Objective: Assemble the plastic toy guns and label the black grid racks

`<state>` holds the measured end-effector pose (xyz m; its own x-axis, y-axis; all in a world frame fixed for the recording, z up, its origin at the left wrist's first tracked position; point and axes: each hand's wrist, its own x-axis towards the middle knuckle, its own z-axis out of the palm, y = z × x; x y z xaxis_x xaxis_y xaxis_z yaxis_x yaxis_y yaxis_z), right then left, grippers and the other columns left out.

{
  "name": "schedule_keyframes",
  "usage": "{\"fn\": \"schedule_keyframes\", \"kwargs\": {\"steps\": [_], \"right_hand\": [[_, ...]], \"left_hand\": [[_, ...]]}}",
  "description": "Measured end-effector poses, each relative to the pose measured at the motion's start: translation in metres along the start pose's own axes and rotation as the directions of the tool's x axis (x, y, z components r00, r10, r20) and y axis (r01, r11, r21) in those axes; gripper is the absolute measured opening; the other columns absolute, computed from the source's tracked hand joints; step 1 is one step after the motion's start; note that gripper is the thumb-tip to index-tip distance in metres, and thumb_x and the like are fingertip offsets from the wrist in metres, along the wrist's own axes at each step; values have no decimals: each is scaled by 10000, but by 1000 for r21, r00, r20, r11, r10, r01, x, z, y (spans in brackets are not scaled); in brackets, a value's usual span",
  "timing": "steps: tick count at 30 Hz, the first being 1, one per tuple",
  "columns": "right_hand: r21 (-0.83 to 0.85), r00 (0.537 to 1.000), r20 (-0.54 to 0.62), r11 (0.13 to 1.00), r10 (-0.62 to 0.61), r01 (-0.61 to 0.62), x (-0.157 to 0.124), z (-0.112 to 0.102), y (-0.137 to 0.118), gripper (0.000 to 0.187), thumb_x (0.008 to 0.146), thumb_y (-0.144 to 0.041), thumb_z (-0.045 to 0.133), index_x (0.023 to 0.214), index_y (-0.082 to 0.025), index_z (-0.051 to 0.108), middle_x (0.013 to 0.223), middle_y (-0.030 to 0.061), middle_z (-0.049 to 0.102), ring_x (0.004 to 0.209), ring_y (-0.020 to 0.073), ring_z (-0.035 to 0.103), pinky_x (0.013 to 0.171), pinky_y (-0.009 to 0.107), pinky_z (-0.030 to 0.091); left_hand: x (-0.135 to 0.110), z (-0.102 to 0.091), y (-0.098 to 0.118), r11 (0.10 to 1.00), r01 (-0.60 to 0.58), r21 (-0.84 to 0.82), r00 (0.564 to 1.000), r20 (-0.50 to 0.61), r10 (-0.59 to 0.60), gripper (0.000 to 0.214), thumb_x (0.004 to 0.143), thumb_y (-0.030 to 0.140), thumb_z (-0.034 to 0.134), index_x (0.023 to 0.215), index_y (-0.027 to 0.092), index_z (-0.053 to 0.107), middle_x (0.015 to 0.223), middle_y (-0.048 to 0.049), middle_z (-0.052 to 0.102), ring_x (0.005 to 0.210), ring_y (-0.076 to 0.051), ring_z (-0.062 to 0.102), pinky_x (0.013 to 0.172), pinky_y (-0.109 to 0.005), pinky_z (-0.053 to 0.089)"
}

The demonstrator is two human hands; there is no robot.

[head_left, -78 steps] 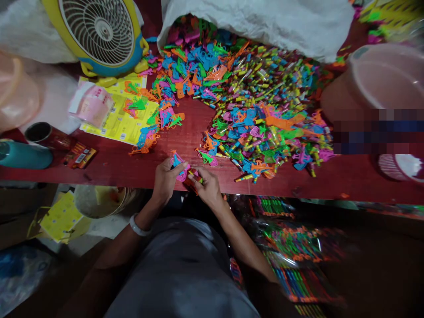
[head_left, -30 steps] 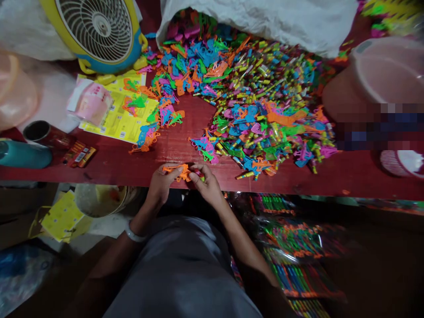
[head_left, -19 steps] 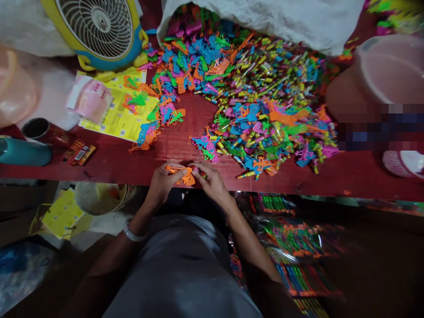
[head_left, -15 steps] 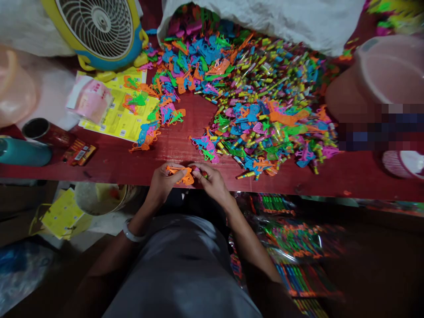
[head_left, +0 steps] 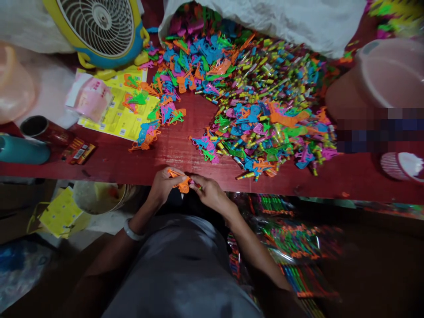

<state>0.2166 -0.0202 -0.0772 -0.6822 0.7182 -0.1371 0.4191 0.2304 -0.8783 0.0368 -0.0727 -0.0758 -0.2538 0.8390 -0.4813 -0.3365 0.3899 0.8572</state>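
Orange perforated plastic piece (head_left: 182, 185) pinched in our left hand (head_left: 163, 184), small pinkish piece (head_left: 191, 181) in our right hand (head_left: 212, 192); multicoloured plastic heap (head_left: 253, 112) remains beyond.

Your right hand (head_left: 212, 194) hides most of its small pink piece (head_left: 192, 181); your left hand (head_left: 162, 185) covers part of the orange openwork plastic toy (head_left: 183, 186). The top edge crops the yellow-and-blue plastic fan (head_left: 102, 18), the right edge the pale pink plastic tub (head_left: 346, 86). Print on the yellow paper sheets (head_left: 117, 118) is illegibly small.
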Motion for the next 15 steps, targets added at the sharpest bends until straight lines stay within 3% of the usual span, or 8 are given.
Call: {"fn": "schedule_keyframes", "kwargs": {"steps": [5, 6, 8, 10, 12, 13, 15], "right_hand": [[-37, 1000, 17, 999, -26, 26, 10, -8, 5, 252, 983, -359, 562, 1107, -232, 742, 1035, 105, 785, 967, 265, 728, 910, 412, 557], [-45, 999, -12, 998, -36, 36, 16, -15, 7, 259, 983, -368, 559, 1105, -231, 742, 1040, 105, 781, 979, 270, 722, 926, 427, 554], [-111, 982, -177, 993, -61, 42, 28, -33, 10, 280, 982, -369, 549, 1131, -225, 737, 1076, 119, 762, 1016, 284, 702, 966, 470, 541], [-227, 902, -419, 974, -102, 5, 37, -52, 12, 316, 980, -349, 533, 1196, -214, 719, 1137, 147, 723, 1084, 303, 664, 1018, 529, 508], [-331, 779, -607, 941, -156, -69, 42, -64, 12, 356, 974, -332, 525, 1268, -214, 688, 1216, 167, 669, 1169, 323, 612, 1068, 587, 461], [-362, 735, -653, 928, -182, -92, 43, -65, 12, 378, 973, -332, 520, 1299, -216, 671, 1242, 171, 645, 1200, 327, 591, 1085, 601, 445], [-351, 724, -664, 933, -187, -81, 42, -59, 12, 400, 985, -355, 502, 1336, -222, 642, 1239, 166, 637, 1198, 316, 596, 1083, 577, 462]], "left_hand": [[8, 3, 6, 997, -49, 67, 997, 59, 45, 361, 633, 458, 864, 788, 169, 713, 738, -27, 705, 699, -180, 639, 709, -312, 506], [13, 3, 10, 988, -99, 114, 993, 73, 91, 363, 673, 478, 841, 821, 171, 717, 789, -39, 714, 747, -192, 651, 745, -321, 509], [24, -4, 19, 941, -229, 251, 973, 30, 229, 343, 767, 477, 781, 908, 171, 721, 913, -69, 716, 870, -226, 665, 832, -345, 506], [37, -20, 26, 829, -311, 465, 905, -120, 407, 312, 836, 402, 735, 1031, 161, 702, 1074, -118, 688, 1040, -277, 643, 946, -393, 481], [50, -40, 28, 672, -252, 696, 790, -253, 558, 352, 844, 311, 731, 1144, 142, 661, 1245, -184, 622, 1227, -339, 556, 1070, -470, 411], [56, -51, 27, 598, -187, 780, 758, -273, 593, 381, 835, 281, 738, 1174, 135, 645, 1307, -211, 585, 1291, -367, 504, 1111, -511, 367], [63, -67, 21, 480, -78, 874, 753, -265, 603, 376, 825, 244, 739, 1174, 147, 640, 1345, -223, 565, 1326, -394, 456, 1129, -562, 321]]}}
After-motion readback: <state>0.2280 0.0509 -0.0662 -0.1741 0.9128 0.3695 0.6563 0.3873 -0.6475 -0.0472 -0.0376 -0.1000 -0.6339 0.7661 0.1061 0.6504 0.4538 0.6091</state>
